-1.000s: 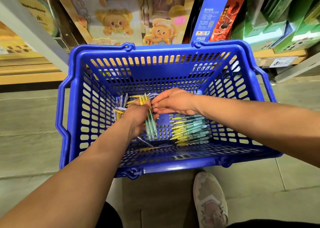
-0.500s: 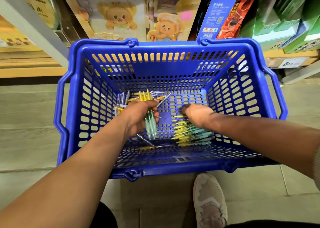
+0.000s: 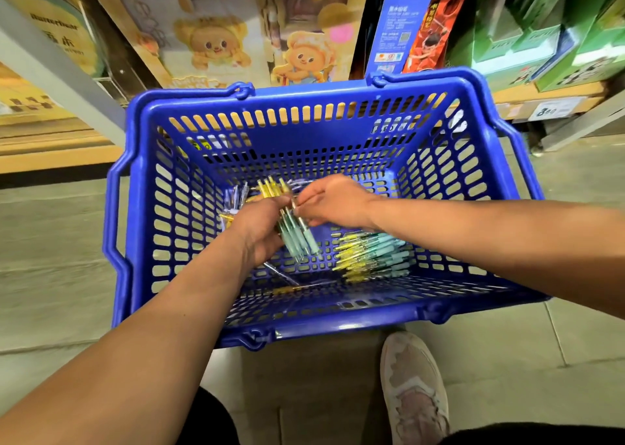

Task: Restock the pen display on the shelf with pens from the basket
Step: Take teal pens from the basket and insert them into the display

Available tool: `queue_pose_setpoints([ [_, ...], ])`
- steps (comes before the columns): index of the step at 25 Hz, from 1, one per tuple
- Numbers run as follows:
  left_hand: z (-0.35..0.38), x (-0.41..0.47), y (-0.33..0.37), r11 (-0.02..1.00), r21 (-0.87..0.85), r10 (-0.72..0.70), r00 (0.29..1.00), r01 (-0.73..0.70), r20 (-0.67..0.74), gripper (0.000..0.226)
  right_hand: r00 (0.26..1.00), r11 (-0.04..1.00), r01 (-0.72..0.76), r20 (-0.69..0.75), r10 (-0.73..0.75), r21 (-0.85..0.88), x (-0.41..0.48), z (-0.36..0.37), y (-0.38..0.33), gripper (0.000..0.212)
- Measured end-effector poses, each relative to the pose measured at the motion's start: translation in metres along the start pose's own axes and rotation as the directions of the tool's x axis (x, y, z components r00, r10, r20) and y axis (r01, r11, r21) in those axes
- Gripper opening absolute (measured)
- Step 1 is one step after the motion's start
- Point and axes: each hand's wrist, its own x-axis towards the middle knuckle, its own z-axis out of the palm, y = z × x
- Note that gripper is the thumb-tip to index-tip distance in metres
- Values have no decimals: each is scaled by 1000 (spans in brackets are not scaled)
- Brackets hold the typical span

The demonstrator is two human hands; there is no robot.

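A blue plastic basket (image 3: 500,160) stands on the floor in front of me. Inside it, my left hand (image 3: 258,226) grips a bunch of pens (image 3: 297,238) with yellow tops and pale teal barrels. My right hand (image 3: 333,203) is right beside that bunch, fingertips pinching a pen at the bundle's edge. A pile of the same pens (image 3: 370,255) lies on the basket floor to the right. A few more pens (image 3: 236,196) lie at the back left, partly hidden by my left hand. The pen display is not in view.
Behind the basket, low shelves hold boxes with cartoon bears (image 3: 216,45), a blue and red box (image 3: 411,22) and green boxes (image 3: 554,35). A grey upright (image 3: 57,72) slants at the left. My shoe (image 3: 414,387) is on the tiled floor just in front of the basket.
My right hand has come back from the pile on the right to the bunch in my left hand, bringing a pen. My left hand stays in place with its bundle.
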Motion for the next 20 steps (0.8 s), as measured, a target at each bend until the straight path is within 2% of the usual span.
queue_pose_setpoints([
  [3,1,-4,-1,999,48,-5,999,3,37,37,1000,994,-11,-4,11,108,-5,9,-1,15],
  [5,1,-4,-3,998,56,-3,999,1,32,38,998,977,-33,63,20,211,-7,3,2,21],
  [7,3,-3,-3,999,45,20,1000,-20,8,38,991,969,-69,129,39,238,-6,-8,6,15],
  [8,4,-2,-3,999,32,36,999,-36,-11,37,991,985,-75,120,57,152,-4,-15,9,10],
  [9,4,-1,-3,999,18,46,999,-45,-28,34,994,997,-71,85,73,-21,-1,-22,13,6],
  [10,3,-1,-3,999,6,47,998,-47,-36,30,995,967,-70,53,85,-245,1,-29,21,5],
  [11,2,-1,-2,999,2,43,998,-43,-39,24,994,883,-78,34,105,-463,3,-34,31,7],
  [12,1,-1,-1,999,4,36,999,-36,-39,18,991,756,-79,34,133,-650,3,-38,44,10],
  [14,-3,0,0,1000,14,15,999,-14,-33,12,978,472,-21,79,192,-881,0,-40,68,21],
  [15,-4,1,0,1000,23,6,1000,-6,-24,12,973,378,3,89,212,-926,-2,-39,77,28],
  [16,-4,2,0,999,36,4,1000,-4,-12,11,973,327,23,95,208,-945,-3,-39,83,40],
  [18,-6,1,-1,998,67,14,1000,-14,9,7,980,283,107,149,131,-953,0,-39,89,63],
  [20,-8,1,-2,997,80,18,1000,-19,14,7,976,264,163,195,100,-951,5,-40,88,66],
])
